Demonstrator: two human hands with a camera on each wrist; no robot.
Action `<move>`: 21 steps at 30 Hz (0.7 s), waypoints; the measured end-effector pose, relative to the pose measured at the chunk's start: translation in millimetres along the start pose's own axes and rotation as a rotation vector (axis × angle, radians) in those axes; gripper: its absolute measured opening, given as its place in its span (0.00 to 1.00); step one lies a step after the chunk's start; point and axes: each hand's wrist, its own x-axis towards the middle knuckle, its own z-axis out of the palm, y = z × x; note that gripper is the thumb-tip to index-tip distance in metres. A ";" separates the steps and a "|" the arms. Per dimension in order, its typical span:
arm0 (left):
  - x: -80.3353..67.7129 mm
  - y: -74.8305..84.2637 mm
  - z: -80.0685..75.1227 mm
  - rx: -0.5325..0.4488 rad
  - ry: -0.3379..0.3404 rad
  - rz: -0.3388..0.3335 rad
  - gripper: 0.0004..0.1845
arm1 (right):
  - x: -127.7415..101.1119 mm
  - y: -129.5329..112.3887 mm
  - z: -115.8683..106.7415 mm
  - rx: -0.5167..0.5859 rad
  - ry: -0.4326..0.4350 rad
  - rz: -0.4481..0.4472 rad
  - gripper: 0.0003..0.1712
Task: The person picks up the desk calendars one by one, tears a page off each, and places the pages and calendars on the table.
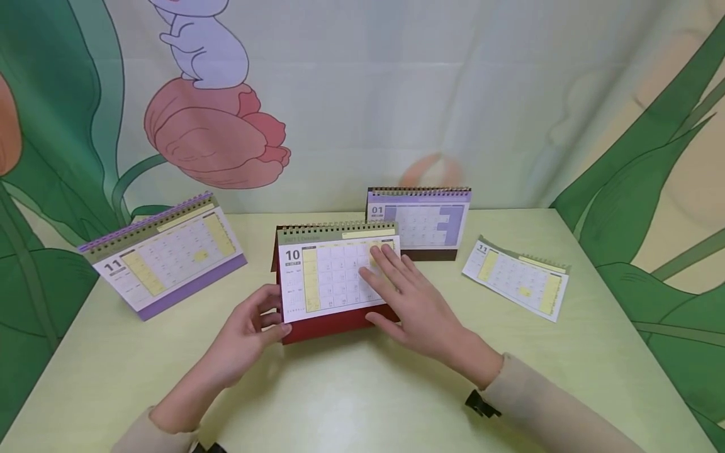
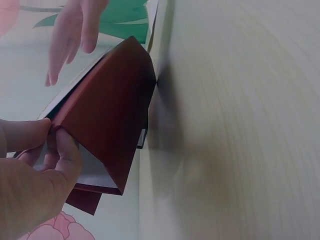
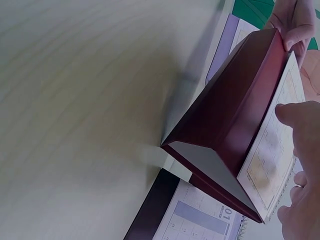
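Note:
A red desk calendar (image 1: 340,323) with a wire-bound top shows its page for month 10 (image 1: 340,277) in the middle of the table. My left hand (image 1: 249,333) grips its lower left corner. In the left wrist view the thumb and fingers (image 2: 42,140) pinch the red cover's edge, and the folded base tilts with one corner close over the tabletop. My right hand (image 1: 419,308) lies over the right part of the page with fingers extended. From the right wrist view, its thumb (image 3: 287,115) points across the page, and the red base (image 3: 225,95) stands folded with hollow ends.
A purple calendar (image 1: 175,258) showing 11 stands at the left. Behind the red one is another calendar (image 1: 419,220) showing 01. A loose page (image 1: 515,277) marked 11 lies at the right. The patterned curtain (image 1: 340,94) hangs along the table's back edge.

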 end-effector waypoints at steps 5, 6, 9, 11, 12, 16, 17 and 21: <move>-4.8 2.9 1.6 0.005 -0.004 0.000 0.26 | -0.4 -3.0 0.3 0.014 0.014 -0.025 0.43; -5.9 3.0 1.5 0.004 -0.003 0.002 0.26 | -0.4 -3.6 0.1 0.015 0.018 -0.031 0.43; -9.4 3.4 0.9 0.008 0.003 0.019 0.25 | 0.4 -5.7 -1.2 0.022 0.034 -0.057 0.45; -11.3 3.5 -0.1 0.011 0.007 0.027 0.24 | 1.1 -7.4 -2.3 0.030 0.044 -0.074 0.45; -11.8 3.7 -0.4 0.011 0.008 0.029 0.24 | 1.3 -8.2 -2.6 0.031 0.050 -0.081 0.45; -13.5 5.9 -1.4 -0.002 -0.006 0.035 0.25 | 2.0 -11.8 -3.9 0.031 0.068 -0.103 0.45; -13.9 6.6 -1.0 -0.009 -0.012 0.038 0.25 | 2.2 -12.5 -4.0 0.027 0.072 -0.107 0.44; -14.5 9.0 2.4 -0.035 -0.038 0.049 0.24 | 3.7 -16.4 -5.6 0.016 0.081 -0.126 0.44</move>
